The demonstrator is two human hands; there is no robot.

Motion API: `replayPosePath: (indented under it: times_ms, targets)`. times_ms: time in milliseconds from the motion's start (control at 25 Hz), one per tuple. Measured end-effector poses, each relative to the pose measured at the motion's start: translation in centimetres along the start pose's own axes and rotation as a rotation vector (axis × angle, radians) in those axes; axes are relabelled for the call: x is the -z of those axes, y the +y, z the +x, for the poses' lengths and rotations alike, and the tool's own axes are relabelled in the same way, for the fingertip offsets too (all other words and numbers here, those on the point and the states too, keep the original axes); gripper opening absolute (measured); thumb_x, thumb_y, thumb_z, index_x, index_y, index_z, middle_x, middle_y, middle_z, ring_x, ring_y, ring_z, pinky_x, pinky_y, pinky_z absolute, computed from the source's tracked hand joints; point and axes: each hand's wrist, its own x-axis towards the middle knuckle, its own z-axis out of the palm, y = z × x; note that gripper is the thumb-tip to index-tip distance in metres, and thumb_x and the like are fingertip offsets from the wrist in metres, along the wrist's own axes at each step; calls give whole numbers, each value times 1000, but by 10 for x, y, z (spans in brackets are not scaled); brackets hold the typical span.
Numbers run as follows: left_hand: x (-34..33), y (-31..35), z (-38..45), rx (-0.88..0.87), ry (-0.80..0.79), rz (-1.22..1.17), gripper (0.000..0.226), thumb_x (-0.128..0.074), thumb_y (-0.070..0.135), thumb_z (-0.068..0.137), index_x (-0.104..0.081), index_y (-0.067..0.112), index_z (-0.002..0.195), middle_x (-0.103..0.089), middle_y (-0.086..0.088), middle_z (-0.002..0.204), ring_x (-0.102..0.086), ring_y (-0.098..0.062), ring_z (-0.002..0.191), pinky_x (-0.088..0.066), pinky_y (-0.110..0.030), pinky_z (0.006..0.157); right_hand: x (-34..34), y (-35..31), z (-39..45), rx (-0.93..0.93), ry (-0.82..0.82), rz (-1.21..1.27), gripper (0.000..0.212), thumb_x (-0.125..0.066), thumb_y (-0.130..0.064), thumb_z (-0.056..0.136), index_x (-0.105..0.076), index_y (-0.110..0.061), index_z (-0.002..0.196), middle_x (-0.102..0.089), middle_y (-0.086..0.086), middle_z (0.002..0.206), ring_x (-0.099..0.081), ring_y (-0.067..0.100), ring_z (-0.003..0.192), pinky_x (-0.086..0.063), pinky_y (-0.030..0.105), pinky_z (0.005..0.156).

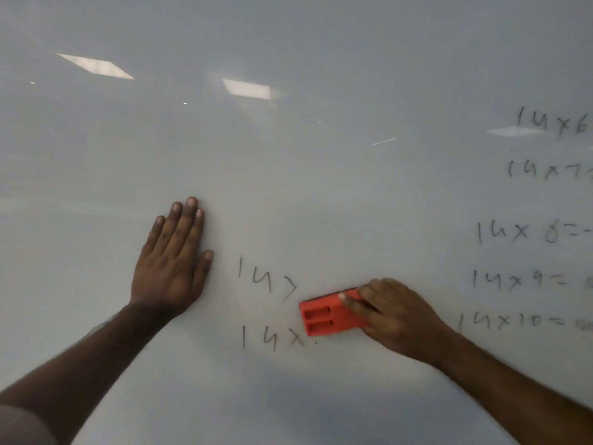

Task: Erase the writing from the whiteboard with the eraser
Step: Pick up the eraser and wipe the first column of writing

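Note:
The whiteboard (pixel 288 155) fills the whole view. My right hand (pixel 398 316) grips a red eraser (pixel 324 317) and presses it flat on the board, low and right of centre. Just left of the eraser stand two partly wiped lines of black writing, "14x" (pixel 266 282) above and "14x" (pixel 272 338) below. A column of sums (pixel 526 232) from "14x6" down to "14x10=" runs along the right edge. My left hand (pixel 173 261) lies flat on the board with its fingers together, left of the writing, holding nothing.
Reflections of ceiling lights (pixel 247 88) shine on the upper board. A short faint stroke (pixel 384 141) marks the board right of centre. The left half and top of the board carry no writing.

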Motion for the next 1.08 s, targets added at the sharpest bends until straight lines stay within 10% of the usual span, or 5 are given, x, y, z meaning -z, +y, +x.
replayPosePath:
  times_ms: [240, 560, 800, 1080]
  targets:
    - [-1, -2, 0, -5, -4, -2, 66, -37, 30, 106, -30, -9, 159, -24, -20, 170, 2, -16, 166, -3, -36, 135, -14, -13, 86, -478, 224, 131, 58, -68, -27, 88, -52, -2, 138, -60, 14, 95, -55, 32, 86, -44, 40, 78]
    - [-1, -8, -3, -43, 8, 0, 63, -39, 26, 106, -35, -10, 158, -29, -22, 169, 1, -17, 166, -6, -38, 135, -18, -33, 28, 185, 15, 69, 38, -65, -18, 89, -65, -8, 126, -68, 6, 91, -64, 27, 82, -50, 35, 76]
    - [0, -7, -2, -38, -14, 9, 64, -37, 26, 107, -31, -9, 159, -27, -22, 169, 4, -16, 166, -3, -37, 135, -19, -8, 112, -478, 257, 83, 58, -65, -30, 90, -51, -5, 140, -60, 13, 99, -53, 29, 90, -42, 40, 81]
    - [5, -15, -4, -77, -59, 21, 64, -37, 27, 107, -33, -9, 160, -28, -23, 170, 5, -15, 166, -2, -36, 135, -36, -99, 27, 138, -18, 130, 43, -65, -16, 89, -60, -11, 132, -66, 4, 105, -61, 26, 95, -48, 36, 87]
